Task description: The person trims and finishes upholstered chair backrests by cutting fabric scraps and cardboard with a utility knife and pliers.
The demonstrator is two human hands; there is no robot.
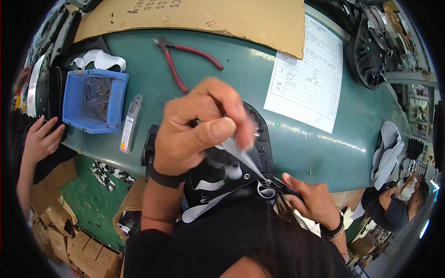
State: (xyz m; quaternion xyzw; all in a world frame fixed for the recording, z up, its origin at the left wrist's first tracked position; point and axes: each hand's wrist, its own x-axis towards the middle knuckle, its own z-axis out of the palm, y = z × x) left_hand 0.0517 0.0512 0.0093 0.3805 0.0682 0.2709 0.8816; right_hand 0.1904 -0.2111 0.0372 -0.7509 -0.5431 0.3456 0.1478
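Observation:
My left hand (199,125) is closed in a pinch, its fingertips slightly blurred, on a light grey fabric strip (249,163). The strip runs taut down and right toward the tip of a hand tool with a red and black handle (288,188). My right hand (316,204) grips that tool; its exact kind is hard to make out. Under both hands lies a black curved panel (264,143) with a stapled-looking rim, partly covered by my left hand. Loose grey fabric curls (265,190) and a longer grey piece (199,211) lie along its near side.
Red-handled cutting pliers (171,60), a utility knife (131,123) and a blue bin (121,92) of metal pieces rest on the green table (324,162). Cardboard (194,18) and a printed sheet (303,78) lie beyond. Another person's hand (44,139) is at the left.

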